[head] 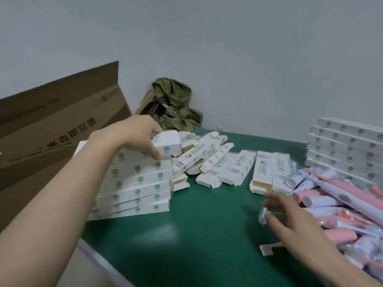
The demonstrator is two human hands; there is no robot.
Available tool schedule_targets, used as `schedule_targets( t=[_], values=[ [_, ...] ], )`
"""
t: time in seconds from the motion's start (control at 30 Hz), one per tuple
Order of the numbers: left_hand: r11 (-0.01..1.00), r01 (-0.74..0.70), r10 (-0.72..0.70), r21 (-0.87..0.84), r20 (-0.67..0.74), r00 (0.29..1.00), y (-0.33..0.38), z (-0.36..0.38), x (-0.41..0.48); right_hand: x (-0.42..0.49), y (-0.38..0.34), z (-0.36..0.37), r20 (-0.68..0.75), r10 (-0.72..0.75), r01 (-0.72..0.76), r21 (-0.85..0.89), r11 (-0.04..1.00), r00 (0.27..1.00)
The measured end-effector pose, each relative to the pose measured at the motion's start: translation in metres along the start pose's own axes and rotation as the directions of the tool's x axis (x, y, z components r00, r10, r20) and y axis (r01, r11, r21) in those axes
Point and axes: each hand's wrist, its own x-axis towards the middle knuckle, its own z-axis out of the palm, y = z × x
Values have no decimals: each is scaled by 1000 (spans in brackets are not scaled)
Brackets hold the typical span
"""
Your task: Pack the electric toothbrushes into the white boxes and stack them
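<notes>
Being blurred, the right hand (294, 224) is seen only as spread fingers. A white box (168, 146) is gripped by the left hand (141, 135); "克斯空调" is read on the cardboard carton (51, 125).

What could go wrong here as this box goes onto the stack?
The left stack looks uneven, so the box the left hand grips on top might slide off or topple it. The right hand, open and reaching toward the toothbrush pile, could scatter loosely heaped toothbrushes across the table.
</notes>
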Motion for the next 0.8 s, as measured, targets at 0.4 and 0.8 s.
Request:
schedule_targets(
  t=[0.4, 0.8],
  values=[
    [995, -55, 61, 86, -66, 996, -37, 44, 12, 26, -41, 68, 320, -186, 238, -129, 963, 929],
    [958, -87, 138, 274, -173, 975, -47, 60, 14, 102, -87, 178, 378, -49, -20, 177, 984, 925]
  ],
)
